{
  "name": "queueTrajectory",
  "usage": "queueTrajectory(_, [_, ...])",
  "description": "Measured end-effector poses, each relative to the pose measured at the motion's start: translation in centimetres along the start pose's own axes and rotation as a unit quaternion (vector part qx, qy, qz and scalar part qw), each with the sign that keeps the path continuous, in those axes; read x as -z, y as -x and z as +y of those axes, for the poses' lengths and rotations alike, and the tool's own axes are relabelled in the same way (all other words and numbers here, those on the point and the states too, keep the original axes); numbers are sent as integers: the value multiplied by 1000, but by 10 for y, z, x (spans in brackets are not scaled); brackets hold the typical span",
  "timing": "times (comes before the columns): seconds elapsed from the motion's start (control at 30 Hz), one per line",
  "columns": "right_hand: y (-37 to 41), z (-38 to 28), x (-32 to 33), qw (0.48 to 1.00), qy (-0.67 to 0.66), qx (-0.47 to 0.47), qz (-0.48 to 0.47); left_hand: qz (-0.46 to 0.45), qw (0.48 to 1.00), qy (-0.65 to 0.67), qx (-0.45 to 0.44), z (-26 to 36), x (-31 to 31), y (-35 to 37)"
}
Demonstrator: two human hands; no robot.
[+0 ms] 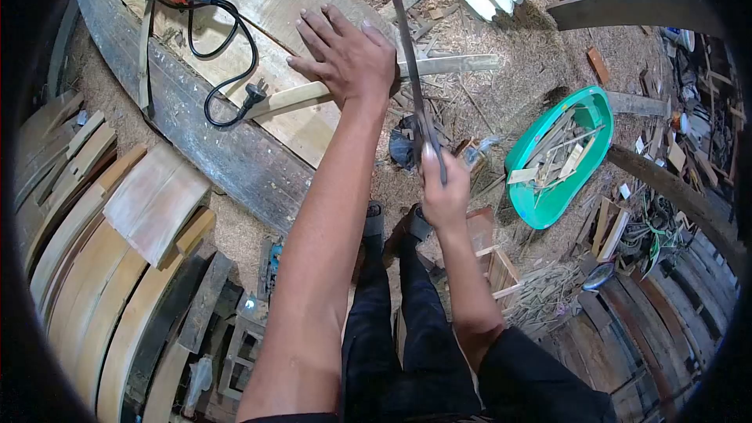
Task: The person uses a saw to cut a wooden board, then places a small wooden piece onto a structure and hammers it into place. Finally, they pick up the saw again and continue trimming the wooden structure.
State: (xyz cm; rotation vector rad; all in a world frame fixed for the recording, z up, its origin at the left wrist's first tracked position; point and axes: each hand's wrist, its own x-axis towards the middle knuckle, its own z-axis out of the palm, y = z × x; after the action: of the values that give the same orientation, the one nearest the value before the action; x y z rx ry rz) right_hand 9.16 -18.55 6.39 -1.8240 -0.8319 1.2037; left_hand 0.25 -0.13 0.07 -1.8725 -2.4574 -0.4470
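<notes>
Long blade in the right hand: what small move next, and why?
I'd probably ease the left hand back along the wooden strip, away from the long blade. The hand lies spread over the strip, and the blade, gripped in the right hand, crosses the strip's line close beside it.

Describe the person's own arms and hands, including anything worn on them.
The left hand and right hand are bare, without gloves, and no watch or bracelet shows on either wrist. Both forearms are uncovered. A plain black sleeve covers the right arm above the elbow; on the left, only a sliver of black cloth shows at the picture's bottom edge.
</notes>
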Motion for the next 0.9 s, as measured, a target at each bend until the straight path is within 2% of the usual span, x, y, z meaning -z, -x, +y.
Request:
queueTrajectory(0.07, [48,21,16,999,31,8,-2,-11,1000,-8,1,1,1,1])
queueTrajectory(0.13, [91,38,25,999,5,17,28,-5,1000,-10,4,0,-1,-7])
queueTrajectory(0.27, [36,22,14,1000,22,-8,-2,2,1000,-6,6,0,-3,0])
queueTrajectory(0.33, [-7,8,-1,999,-43,-26,-12,7,1000,-5,5,-1,-4,1])
queueTrajectory(0.43, [4,-6,-1,1000,-3,-10,0,-12,1000,-5,-11,-2,0,2])
queueTrajectory(0.47, [15,-3,-1,998,-46,-45,-23,-33,999,-5,-25,-2,4,1])
queueTrajectory(0.5, [20,-9,-6,998,-49,-23,-15,-51,998,-6,-37,-2,7,0])
queueTrajectory(0.6, [16,1,-18,997,-64,-47,0,-15,999,17,-33,0,4,-2])
queueTrajectory(0.67, [15,3,-18,997,-57,-59,8,-34,999,9,-31,1,2,-2])
queueTrajectory(0.77, [8,-1,-10,999,-25,-36,4,-32,999,13,-19,-2,2,-2])
queueTrajectory(0.8, [5,-4,-5,1000,27,-5,11,-32,999,22,-12,-1,3,-2])
queueTrajectory(0.9, [-2,3,4,1000,29,-3,-6,-36,998,54,11,2,5,2])
